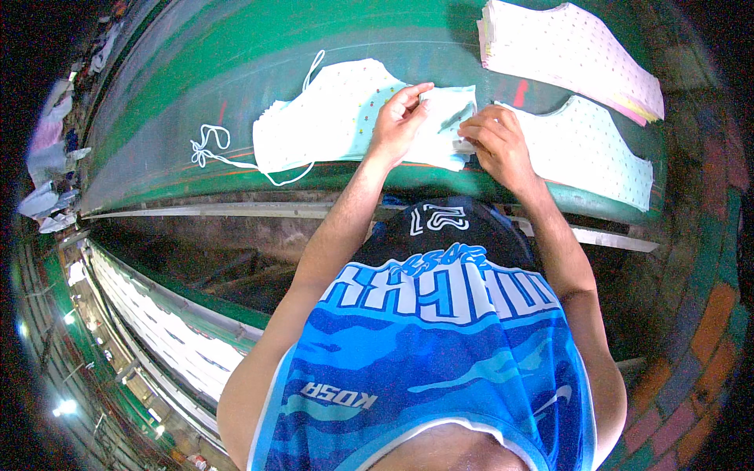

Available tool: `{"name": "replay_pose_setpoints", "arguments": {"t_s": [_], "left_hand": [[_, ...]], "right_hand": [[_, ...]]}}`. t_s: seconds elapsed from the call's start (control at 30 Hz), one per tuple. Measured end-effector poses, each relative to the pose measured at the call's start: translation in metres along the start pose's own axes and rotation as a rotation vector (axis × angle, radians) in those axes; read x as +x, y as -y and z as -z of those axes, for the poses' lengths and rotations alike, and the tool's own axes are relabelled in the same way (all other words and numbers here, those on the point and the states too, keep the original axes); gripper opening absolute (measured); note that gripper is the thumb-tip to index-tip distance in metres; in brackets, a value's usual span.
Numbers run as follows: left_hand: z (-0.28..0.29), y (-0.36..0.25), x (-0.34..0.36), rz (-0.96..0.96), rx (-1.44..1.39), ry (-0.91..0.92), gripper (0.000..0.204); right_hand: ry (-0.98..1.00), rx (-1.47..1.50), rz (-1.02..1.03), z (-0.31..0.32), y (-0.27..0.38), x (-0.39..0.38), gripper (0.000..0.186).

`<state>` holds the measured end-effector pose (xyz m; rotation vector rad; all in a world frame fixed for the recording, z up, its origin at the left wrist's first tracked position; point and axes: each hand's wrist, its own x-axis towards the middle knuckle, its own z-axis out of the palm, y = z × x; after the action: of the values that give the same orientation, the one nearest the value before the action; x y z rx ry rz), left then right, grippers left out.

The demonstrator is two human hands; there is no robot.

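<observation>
On the green table (196, 94) lies a stack of pale dotted fabric pieces (322, 125). My left hand (399, 118) pinches the top edge of a small light-blue fabric piece (444, 133) lying on that stack. My right hand (493, 141) grips the same piece at its right edge, fingers curled over it. Both forearms reach up from the lower edge, over my blue patterned shirt.
A white cord (210, 149) lies looped on the table left of the stack. Another stack of pale dotted cut pieces (589, 149) sits at the right, and a thicker pink-white stack (573, 51) lies behind it. The table's front edge runs below my hands.
</observation>
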<state>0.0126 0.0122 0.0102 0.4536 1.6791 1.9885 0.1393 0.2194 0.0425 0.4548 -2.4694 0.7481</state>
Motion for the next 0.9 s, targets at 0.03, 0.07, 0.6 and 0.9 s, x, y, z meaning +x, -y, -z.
{"name": "replay_pose_setpoints", "arguments": {"t_s": [0.03,0.07,0.6,0.9], "left_hand": [[0.002,0.003,0.001,-0.016,0.002,-0.001,0.043],[0.003,0.006,0.002,-0.032,0.003,-0.002,0.044],[-0.003,-0.002,-0.003,-0.026,-0.123,-0.043,0.046],[-0.020,-0.027,-0.021,-0.131,0.155,0.011,0.037]], "right_hand": [[-0.011,-0.005,0.011,-0.001,0.000,0.007,0.038],[-0.022,-0.009,0.024,-0.003,0.000,0.014,0.038],[-0.451,0.759,-0.785,-0.034,0.013,0.023,0.037],[0.053,1.543,-1.254,-0.006,0.023,0.044,0.074]]}}
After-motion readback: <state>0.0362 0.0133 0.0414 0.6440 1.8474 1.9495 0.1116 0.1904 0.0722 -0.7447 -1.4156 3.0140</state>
